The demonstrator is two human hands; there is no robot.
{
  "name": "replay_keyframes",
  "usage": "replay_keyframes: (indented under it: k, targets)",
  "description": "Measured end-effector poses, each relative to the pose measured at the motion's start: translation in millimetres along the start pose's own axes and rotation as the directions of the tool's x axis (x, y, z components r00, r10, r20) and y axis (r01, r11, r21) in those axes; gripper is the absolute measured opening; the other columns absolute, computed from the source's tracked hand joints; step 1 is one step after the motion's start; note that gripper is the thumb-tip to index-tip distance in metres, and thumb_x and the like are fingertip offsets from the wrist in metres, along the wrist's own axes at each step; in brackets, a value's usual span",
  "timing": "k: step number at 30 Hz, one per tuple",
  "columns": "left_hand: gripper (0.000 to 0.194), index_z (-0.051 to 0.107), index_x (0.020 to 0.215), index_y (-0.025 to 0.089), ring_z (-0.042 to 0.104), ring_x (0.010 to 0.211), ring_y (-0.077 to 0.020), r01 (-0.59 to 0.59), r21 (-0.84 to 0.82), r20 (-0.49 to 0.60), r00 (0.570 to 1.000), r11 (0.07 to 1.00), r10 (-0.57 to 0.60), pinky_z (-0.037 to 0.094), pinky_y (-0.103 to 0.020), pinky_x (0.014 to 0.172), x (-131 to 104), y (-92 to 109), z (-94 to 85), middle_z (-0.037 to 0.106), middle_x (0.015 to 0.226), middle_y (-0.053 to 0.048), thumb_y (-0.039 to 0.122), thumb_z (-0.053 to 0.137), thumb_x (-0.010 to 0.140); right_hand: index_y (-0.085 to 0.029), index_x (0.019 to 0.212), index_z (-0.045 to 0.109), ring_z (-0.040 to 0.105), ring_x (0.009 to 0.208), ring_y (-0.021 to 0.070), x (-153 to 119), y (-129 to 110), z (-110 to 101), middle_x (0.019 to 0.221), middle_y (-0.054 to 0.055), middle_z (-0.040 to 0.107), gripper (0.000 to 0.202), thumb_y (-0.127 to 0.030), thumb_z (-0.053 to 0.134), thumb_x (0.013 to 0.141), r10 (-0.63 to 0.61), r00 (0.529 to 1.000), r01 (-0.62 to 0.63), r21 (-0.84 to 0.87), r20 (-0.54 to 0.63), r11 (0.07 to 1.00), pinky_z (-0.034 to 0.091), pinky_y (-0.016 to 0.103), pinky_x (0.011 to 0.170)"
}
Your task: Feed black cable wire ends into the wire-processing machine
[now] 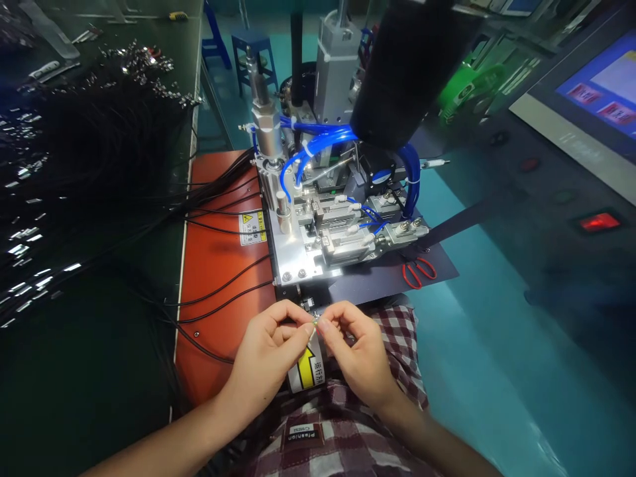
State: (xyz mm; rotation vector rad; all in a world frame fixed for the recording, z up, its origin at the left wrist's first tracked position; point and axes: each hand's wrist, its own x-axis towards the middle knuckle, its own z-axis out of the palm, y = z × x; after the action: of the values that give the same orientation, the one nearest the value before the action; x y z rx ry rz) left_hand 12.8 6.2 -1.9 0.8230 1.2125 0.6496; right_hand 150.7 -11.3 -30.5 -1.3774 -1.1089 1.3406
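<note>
My left hand (272, 348) and my right hand (355, 344) meet in front of the machine's near edge, thumbs against forefingers. Between their fingertips are thin wires (315, 324), with a little green and white showing; the fingers cover most of them. A black cable (218, 358) runs from the left and disappears under my left hand. Just below the fingertips is a label with a yellow arrow (307, 371). The metal machine (293, 258) with blue air hoses (328, 137) stands directly beyond both hands.
Several black cables (218, 268) cross the orange plate (213, 298) to the machine's left side. A large cable bundle (99, 146) lies on the dark table at left. Red-handled scissors (420, 273) rest on the dark shelf. A control panel (571, 165) stands at right.
</note>
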Motion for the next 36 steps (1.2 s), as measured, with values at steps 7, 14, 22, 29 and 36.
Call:
replay_keyframes:
  k: [7,14,22,29,36]
  targets:
    - [0.013,0.059,0.082,0.019,0.033,0.038,-0.0026,-0.092,0.018,0.068,0.994,0.996,0.091,0.027,-0.015,0.037,0.9,1.1,-1.9,0.049,0.054,0.006,0.029,0.064,0.077,-0.017,0.072,0.052,0.037,0.045,0.0067,2.1,-2.1,-1.3,0.054,-0.007,0.043,0.018,-0.031,0.059,0.082,0.130,0.983,-0.158,0.241,0.129,0.958,0.030,0.019,0.044]
    - [0.018,0.051,0.078,0.017,0.021,0.041,-0.0032,-0.071,0.032,0.122,0.990,0.997,0.067,0.016,-0.014,0.038,6.5,0.9,-6.7,0.026,0.046,0.011,0.032,0.060,0.081,-0.017,0.072,0.050,0.034,0.044,0.0059,3.5,2.5,-1.1,0.055,-0.007,0.041,0.017,-0.028,0.056,0.084,0.061,0.988,-0.089,0.207,0.140,0.974,0.028,0.020,0.043]
    - [0.010,0.059,0.089,0.020,0.054,0.072,-0.0125,-0.371,0.688,0.121,0.906,0.624,0.405,0.042,-0.023,0.063,8.8,3.5,-25.7,0.055,0.080,0.000,0.020,0.049,0.087,-0.016,0.070,0.052,0.035,0.047,0.0075,31.9,5.8,-10.9,0.055,-0.006,0.041,0.016,-0.027,0.058,0.080,0.104,0.980,-0.115,0.055,0.170,0.992,0.027,0.022,0.044]
    - [0.027,0.061,0.106,0.018,0.057,0.081,-0.0165,-0.488,0.812,0.253,0.789,0.320,0.560,0.048,-0.028,0.070,17.0,-14.9,-31.5,0.052,0.091,-0.006,0.013,0.041,0.089,-0.016,0.068,0.052,0.030,0.045,0.0071,44.2,14.3,-9.7,0.051,-0.007,0.037,0.019,-0.031,0.059,0.077,0.172,0.962,-0.192,0.079,0.211,0.978,0.021,0.021,0.042]
    - [0.033,0.061,0.111,0.014,0.057,0.073,-0.0170,-0.510,0.837,0.315,0.747,0.201,0.585,0.050,-0.028,0.063,18.7,-19.7,-33.5,0.050,0.092,-0.009,0.009,0.040,0.086,-0.015,0.072,0.053,0.033,0.045,0.0075,45.7,20.8,-14.0,0.052,-0.007,0.040,0.019,-0.032,0.058,0.080,0.170,0.960,-0.181,0.029,0.221,0.983,0.024,0.022,0.043]
